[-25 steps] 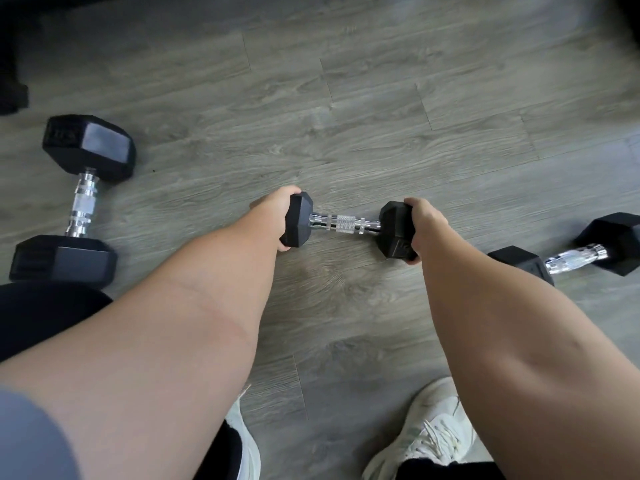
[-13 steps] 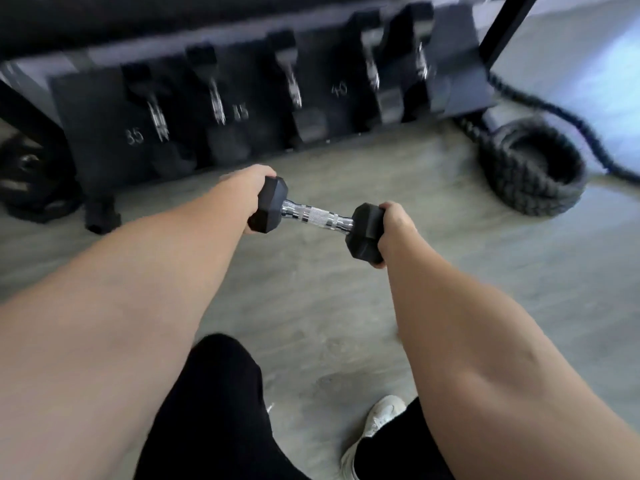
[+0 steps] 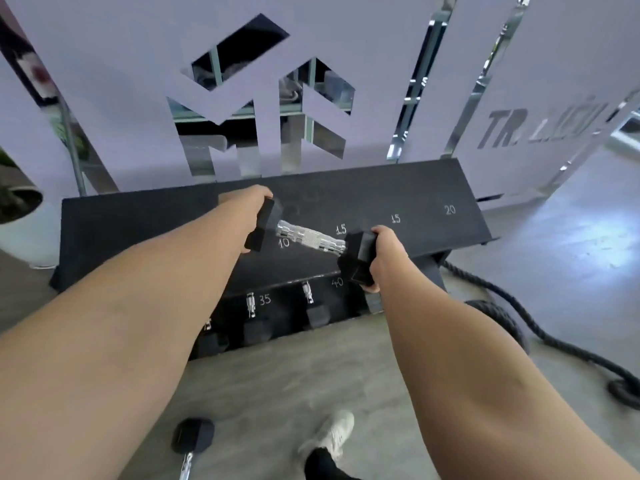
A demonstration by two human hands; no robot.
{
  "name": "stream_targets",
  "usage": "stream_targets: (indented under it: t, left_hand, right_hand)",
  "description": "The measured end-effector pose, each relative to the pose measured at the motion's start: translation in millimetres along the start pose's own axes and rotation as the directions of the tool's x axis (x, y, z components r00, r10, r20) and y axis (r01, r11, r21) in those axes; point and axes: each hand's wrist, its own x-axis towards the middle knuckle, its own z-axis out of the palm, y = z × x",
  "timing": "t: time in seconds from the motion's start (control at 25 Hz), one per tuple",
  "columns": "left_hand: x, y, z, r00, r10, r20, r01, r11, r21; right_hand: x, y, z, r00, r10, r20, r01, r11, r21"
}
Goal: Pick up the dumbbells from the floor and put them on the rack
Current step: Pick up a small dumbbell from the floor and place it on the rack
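Raised from near floor level half a second ago, the dumbbell [image 3: 311,239] now hangs over the rack [image 3: 433,199] top shelf, by the chalked 10 mark. This is the placing step. Left hand [image 3: 254,209] and right hand [image 3: 384,254] each clamp one hex head. Next it should be lowered level onto that shelf; another dumbbell [image 3: 190,441] waits on the floor.

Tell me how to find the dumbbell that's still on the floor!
Start at the black rack by the wall, then look down at the grey floor beside the white shoe. The floor dumbbell lies by the picture's bottom edge, the only one nobody holds or has racked.
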Motion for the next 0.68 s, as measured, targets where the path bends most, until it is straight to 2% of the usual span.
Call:
stream_targets:
  t: [0.16, 0.32, 0.44, 0.56, 0.68]
  left_hand:
    - [74, 60, 44, 0.994, 0.1, -0.03, -0.099, 0.994, 0.035]
    - [144, 113, 103, 0.996, 0.082, -0.028, -0.078, 0.986, 0.146]
    - [187, 148, 143, 0.992, 0.11, -0.056, -0.094, 0.968, 0.231]
    - [229, 164, 186, 0.989, 0.147, -0.002, -0.137, 0.924, 0.356]
    - [281, 160, 234, 0.988, 0.135, 0.078, -0.156, 0.861, 0.484]
  right_hand:
    - [84, -32, 52, 0.998, 0.064, 0.009, -0.064, 0.998, -0.003]
    - [162, -63, 96, 0.984, 0.178, -0.03, -0.178, 0.984, 0.017]
    - [203, -78, 120, 0.96, 0.273, -0.053, -0.266, 0.958, 0.11]
    - [241, -79, 133, 0.937, 0.342, -0.073, -0.321, 0.924, 0.205]
    - [289, -66, 143, 0.883, 0.459, -0.1, -0.411, 0.858, 0.307]
